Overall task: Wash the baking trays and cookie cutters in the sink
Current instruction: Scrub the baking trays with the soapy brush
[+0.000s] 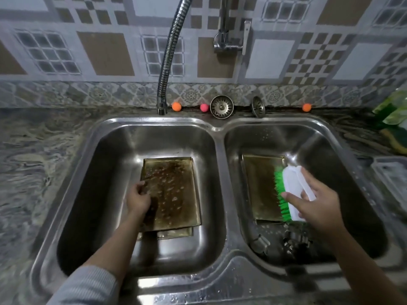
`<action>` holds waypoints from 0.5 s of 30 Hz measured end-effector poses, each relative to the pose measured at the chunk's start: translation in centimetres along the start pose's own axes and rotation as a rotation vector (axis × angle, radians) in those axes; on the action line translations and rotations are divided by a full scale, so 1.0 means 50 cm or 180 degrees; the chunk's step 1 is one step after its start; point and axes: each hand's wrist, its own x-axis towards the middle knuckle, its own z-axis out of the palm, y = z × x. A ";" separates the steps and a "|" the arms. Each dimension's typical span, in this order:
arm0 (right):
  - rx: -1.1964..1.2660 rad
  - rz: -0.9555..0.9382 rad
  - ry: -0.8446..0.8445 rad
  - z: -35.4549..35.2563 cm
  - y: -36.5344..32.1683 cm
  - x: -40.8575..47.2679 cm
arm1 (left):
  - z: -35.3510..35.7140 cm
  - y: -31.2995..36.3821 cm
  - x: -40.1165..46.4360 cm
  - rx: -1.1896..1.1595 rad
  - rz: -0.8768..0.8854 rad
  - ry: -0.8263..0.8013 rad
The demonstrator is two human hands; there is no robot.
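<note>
Stainless-steel double sink (pixel 217 137): left basin holds stacked, stained rectangular metal baking trays (pixel 176 192), left hand (pixel 138 198) pinching the top tray's left edge. Right hand (pixel 312 201) curled round a white scrubbing brush with green bristles (pixel 293 190), above another stained tray (pixel 259 186) in the right basin. Small metal cookie cutters (pixel 293 241) lie near that basin's front.
</note>
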 end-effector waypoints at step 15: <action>-0.0031 -0.0540 -0.0285 -0.126 -0.023 0.043 | 0.337 0.301 -0.278 0.0106 0.2107 -0.0874</action>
